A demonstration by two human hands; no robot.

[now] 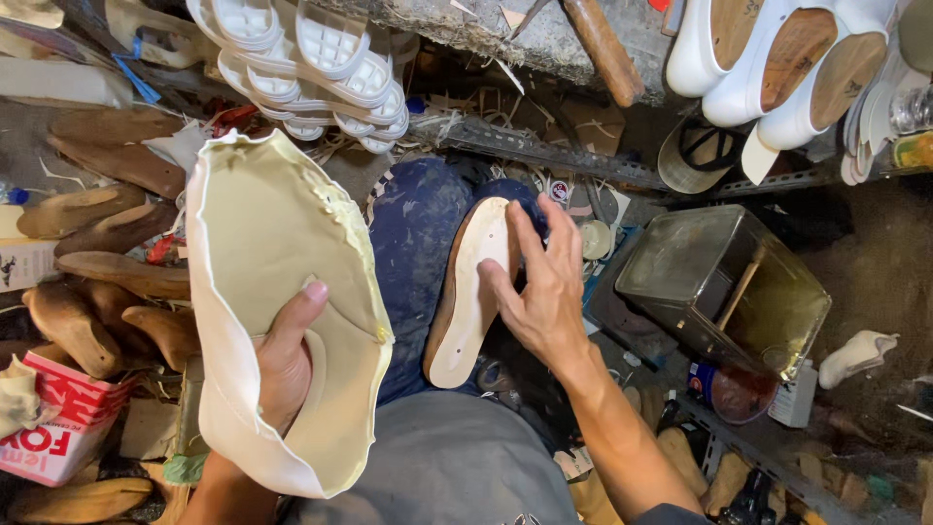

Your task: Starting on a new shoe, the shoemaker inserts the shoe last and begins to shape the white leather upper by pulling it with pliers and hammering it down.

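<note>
Wooden lasts beside left hand

A person's left hand gripped a cream leather shoe upper, thumb pressed into its lining, while the right hand rested on a wooden shoe last balanced on the knee. White soles lay at twelve o'clock, a glue tin at three o'clock.

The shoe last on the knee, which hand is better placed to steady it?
Right, probably. The right hand already rests its fingers on the shoe last, while the left hand holds the cream upper.
</note>
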